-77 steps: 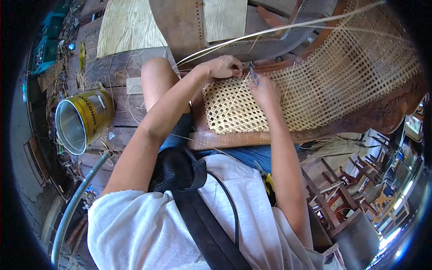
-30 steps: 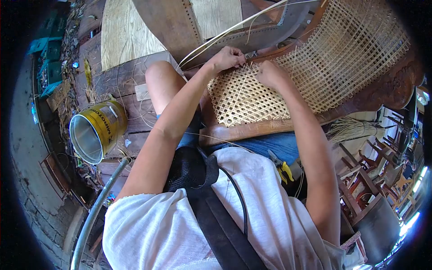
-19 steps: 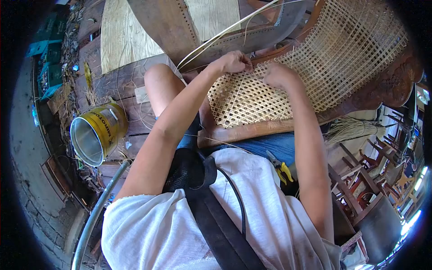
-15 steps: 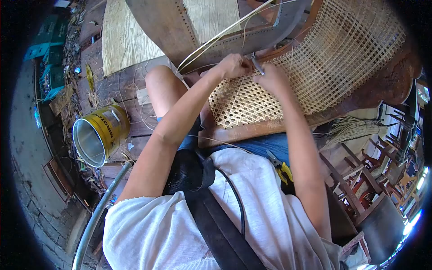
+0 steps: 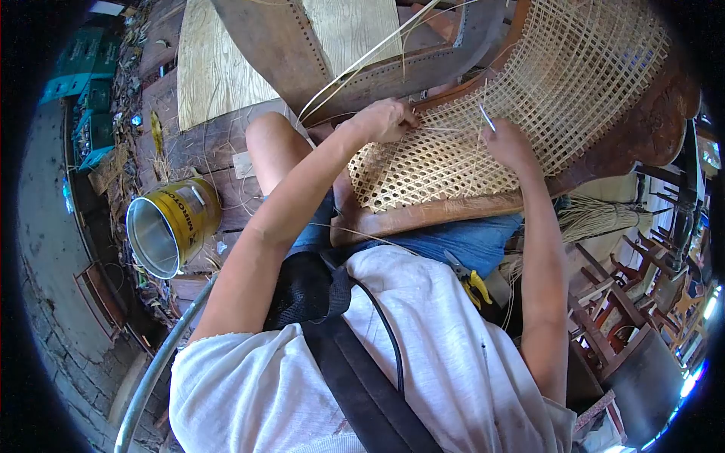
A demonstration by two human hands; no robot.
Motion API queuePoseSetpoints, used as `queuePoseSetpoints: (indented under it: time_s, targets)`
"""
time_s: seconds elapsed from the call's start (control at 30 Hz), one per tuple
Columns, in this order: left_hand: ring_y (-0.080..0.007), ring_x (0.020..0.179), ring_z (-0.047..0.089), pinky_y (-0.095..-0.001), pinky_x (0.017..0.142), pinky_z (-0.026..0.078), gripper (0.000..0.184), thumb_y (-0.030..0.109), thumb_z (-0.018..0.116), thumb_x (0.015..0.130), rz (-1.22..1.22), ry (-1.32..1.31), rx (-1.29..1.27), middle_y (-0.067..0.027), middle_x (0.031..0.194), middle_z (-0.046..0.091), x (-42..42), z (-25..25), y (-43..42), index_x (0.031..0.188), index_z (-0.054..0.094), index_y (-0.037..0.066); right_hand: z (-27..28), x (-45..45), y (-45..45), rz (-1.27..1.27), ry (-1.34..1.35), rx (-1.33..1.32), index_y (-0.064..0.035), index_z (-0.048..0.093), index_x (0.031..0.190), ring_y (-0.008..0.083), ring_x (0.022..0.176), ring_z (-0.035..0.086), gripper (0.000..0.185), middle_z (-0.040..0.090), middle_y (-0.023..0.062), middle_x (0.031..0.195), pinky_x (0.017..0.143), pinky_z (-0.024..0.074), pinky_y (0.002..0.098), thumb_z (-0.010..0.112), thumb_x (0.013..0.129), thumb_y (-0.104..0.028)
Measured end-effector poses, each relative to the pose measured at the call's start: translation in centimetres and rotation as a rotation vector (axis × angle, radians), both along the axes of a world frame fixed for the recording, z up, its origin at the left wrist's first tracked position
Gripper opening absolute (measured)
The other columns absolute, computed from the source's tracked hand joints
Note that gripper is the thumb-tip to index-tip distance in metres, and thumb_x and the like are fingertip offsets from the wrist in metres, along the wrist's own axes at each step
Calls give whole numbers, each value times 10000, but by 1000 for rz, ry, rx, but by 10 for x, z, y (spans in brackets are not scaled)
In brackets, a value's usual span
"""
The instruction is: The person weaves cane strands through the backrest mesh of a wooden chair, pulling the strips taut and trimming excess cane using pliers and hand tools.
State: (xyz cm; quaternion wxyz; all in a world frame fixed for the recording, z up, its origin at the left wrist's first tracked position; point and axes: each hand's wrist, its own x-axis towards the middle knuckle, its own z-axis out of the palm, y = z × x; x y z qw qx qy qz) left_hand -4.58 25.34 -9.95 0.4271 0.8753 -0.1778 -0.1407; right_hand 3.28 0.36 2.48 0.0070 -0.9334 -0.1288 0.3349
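A woven cane panel (image 5: 423, 162) in a carved wooden frame (image 5: 453, 205) lies across my lap. My left hand (image 5: 387, 121) is closed at the panel's far left edge, its fingertips pinched on a thin cane strand (image 5: 445, 129). That strand stretches right across the weave to my right hand (image 5: 509, 145). In my right fist, above the weave, is a slim metal tool (image 5: 485, 115), its narrow end pointing up and away. The tool's handle is hidden in the fingers, and how the strand meets that hand is unclear.
Yellow-handled pliers (image 5: 472, 283) rest by my waist. A yellow bucket (image 5: 183, 226) lies tipped at left near a metal pipe (image 5: 162, 355). Long loose cane strands (image 5: 355, 68) rise past a curved wooden piece with drilled holes (image 5: 283, 45). A cane bundle (image 5: 604, 219) is at right.
My right hand has moved right, away from my left hand, carrying the metal tool. A cane strand now shows drawn out between the hands. My left hand has shifted slightly.
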Motion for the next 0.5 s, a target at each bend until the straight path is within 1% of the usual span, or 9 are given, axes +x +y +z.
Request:
queuePoseSetpoints:
  time_s: [0.07,0.1,0.17,0.2,0.27,0.3,0.37,0.43,0.5]
  targets:
    - [-287,960,635,-361,884,488,200,137,634,845,-42,-202,199,-132,1075,678,5,23,-9,1015,736,113,6,3,8,-10,13,44,-12,613,1042,314,944,638,245,640,191,1006,820,483,448,505,911,-189]
    - [-287,960,635,-361,884,488,200,137,634,845,-38,-204,200,-132,1075,678,9,29,-18,1015,736,113,4,8,11,-58,48,187,-13,613,1052,324,958,632,253,638,195,1025,832,475,456,497,916,-194]
    - [-187,836,613,-322,786,489,197,233,646,890,252,465,-634,-69,1014,702,16,38,-39,1033,742,137,8,9,19,-110,82,328,-14,612,1062,333,972,626,262,636,200,1044,845,466,465,489,922,-199]
    - [-187,836,613,-322,786,489,197,233,646,890,250,462,-637,-69,1014,702,19,35,-37,1033,742,137,15,6,31,-83,45,302,-17,609,1070,324,974,624,274,638,190,1054,859,463,464,489,932,-221]
    - [-89,755,551,-274,701,458,243,309,663,901,392,489,-765,-8,943,707,19,25,-32,1049,740,133,18,-4,47,-54,16,269,-19,605,1078,315,976,622,286,639,181,1063,873,460,463,489,942,-243]
    - [-65,720,542,-249,651,437,243,300,668,894,459,525,-746,8,863,702,17,24,-25,1016,748,106,17,-9,53,-35,28,168,-17,605,1075,305,995,623,279,640,177,1077,884,463,454,482,943,-231]
    - [-67,700,537,-247,642,439,224,274,662,896,472,510,-665,0,844,698,15,0,-14,995,751,93,11,-18,64,-15,44,65,-15,606,1071,295,1015,623,273,642,172,1091,894,467,445,475,945,-218]
    - [-76,648,516,-250,618,444,186,189,651,884,476,496,-554,-23,785,691,12,-11,-8,923,748,35,2,-23,72,53,247,-105,-11,617,1095,283,1087,618,268,640,181,1150,933,470,431,495,909,-161]
    - [-78,636,507,-253,608,439,183,172,657,875,473,505,-572,-29,760,679,13,-32,-9,906,740,13,3,-24,82,141,213,-155,-9,626,1100,283,1097,620,275,641,185,1163,939,475,427,509,883,-130]
